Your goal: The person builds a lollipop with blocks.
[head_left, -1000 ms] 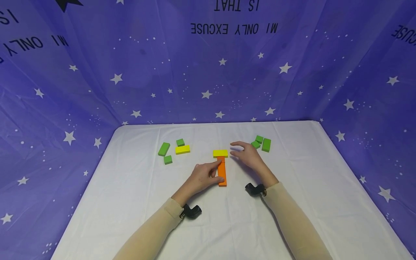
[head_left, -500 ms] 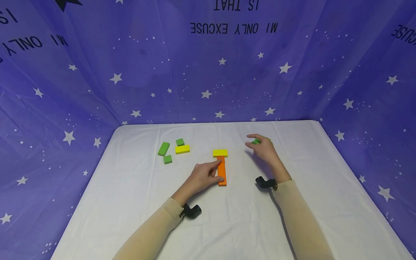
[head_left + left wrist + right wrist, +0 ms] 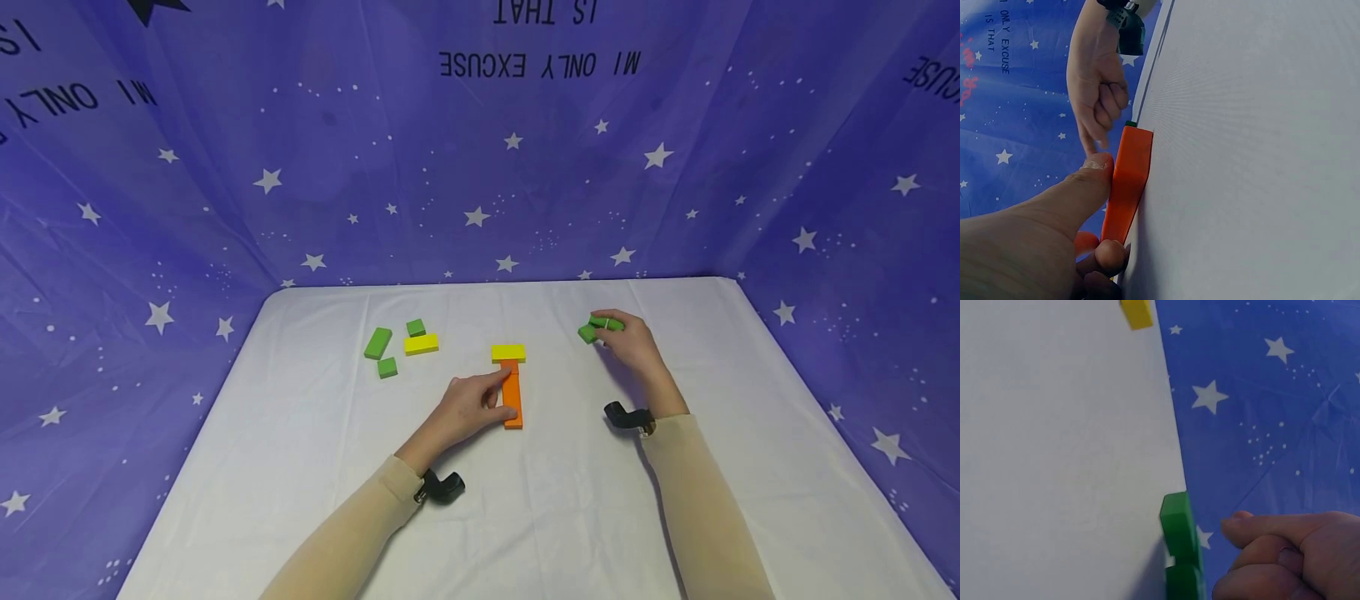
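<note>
A yellow block [image 3: 508, 353] lies across the far end of an orange strip [image 3: 512, 396], which seems to be two orange pieces end to end. My left hand [image 3: 463, 407] grips the orange strip, thumb near its close end and index finger near its far end; the left wrist view shows the thumb against the orange block [image 3: 1129, 181]. My right hand [image 3: 633, 343] is over the green blocks at the back right, its thumb and index finger spread around a green piece [image 3: 606, 323]. A small green block [image 3: 587, 334] lies beside them. Contact there cannot be told.
At the back left, another yellow block [image 3: 422, 344] lies among a long green block [image 3: 378, 343] and two small green ones, one behind it [image 3: 416, 327] and one nearer [image 3: 387, 367]. A starry purple curtain [image 3: 480, 167] hangs behind the white table [image 3: 300, 500].
My right hand has moved right and back, from beside the yellow block to the right-hand green blocks, its fingertips now around one. My left hand has stayed on the orange strip.
</note>
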Available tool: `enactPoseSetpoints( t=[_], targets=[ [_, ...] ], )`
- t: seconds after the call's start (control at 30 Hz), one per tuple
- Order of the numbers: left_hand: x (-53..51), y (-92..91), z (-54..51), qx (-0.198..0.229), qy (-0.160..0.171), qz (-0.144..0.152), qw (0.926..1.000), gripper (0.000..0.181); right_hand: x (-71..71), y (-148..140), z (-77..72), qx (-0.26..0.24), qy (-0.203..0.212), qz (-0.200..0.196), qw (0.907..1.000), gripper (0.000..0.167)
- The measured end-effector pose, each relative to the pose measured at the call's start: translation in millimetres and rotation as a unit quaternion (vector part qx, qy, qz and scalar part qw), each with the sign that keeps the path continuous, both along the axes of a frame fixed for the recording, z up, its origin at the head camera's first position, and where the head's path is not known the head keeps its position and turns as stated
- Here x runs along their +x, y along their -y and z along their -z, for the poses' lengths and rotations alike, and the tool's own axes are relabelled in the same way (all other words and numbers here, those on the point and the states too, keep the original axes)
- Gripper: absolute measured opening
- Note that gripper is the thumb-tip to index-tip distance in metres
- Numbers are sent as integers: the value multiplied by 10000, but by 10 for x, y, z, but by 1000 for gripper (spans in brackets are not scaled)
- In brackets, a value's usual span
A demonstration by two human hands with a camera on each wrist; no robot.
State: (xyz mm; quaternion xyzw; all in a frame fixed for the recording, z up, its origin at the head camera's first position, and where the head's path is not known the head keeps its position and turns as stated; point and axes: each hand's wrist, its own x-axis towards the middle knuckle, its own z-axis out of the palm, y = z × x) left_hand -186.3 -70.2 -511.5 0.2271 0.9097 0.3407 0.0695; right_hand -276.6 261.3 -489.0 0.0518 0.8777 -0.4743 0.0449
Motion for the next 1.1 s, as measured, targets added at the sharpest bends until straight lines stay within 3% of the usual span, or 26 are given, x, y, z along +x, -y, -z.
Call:
enactPoseSetpoints(
  t=[0.33,1.1],
  targets=[
    [4,3,22,87,88,-23,9999,74,2,-44,110,-10,519,-57,9986,52],
    [-7,0,8,28,10,-12,10000,74,-4,3,114,145,540,77,9984,49]
  ],
)
